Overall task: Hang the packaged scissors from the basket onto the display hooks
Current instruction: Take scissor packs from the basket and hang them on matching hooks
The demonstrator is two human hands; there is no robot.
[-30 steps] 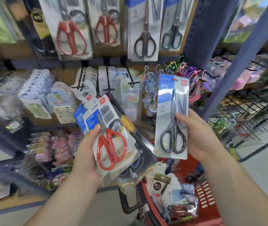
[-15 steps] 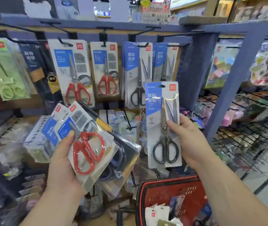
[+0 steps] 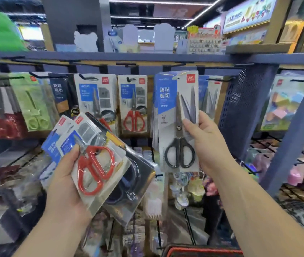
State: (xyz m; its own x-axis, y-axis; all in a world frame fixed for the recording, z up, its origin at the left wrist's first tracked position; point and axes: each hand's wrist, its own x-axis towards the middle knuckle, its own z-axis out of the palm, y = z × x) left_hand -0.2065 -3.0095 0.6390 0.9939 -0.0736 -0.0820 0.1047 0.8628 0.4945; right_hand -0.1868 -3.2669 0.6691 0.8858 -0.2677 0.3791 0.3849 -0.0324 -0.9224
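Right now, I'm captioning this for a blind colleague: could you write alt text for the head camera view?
The right hand holds a pack of black-handled scissors up in front of matching packs on the display hooks; the left hand holds a fanned stack of packs, red-handled scissors on top.

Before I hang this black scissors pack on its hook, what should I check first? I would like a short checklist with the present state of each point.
1. Right hand grips the black scissors pack: ok, thumb on its front.
2. Pack upright, hang hole at the top: ok.
3. Matching packs hang just behind it: ok.
4. Hole lined up with the hook tip: cannot tell, the pack hides the hook.
5. Left hand holds the red scissors stack: ok.
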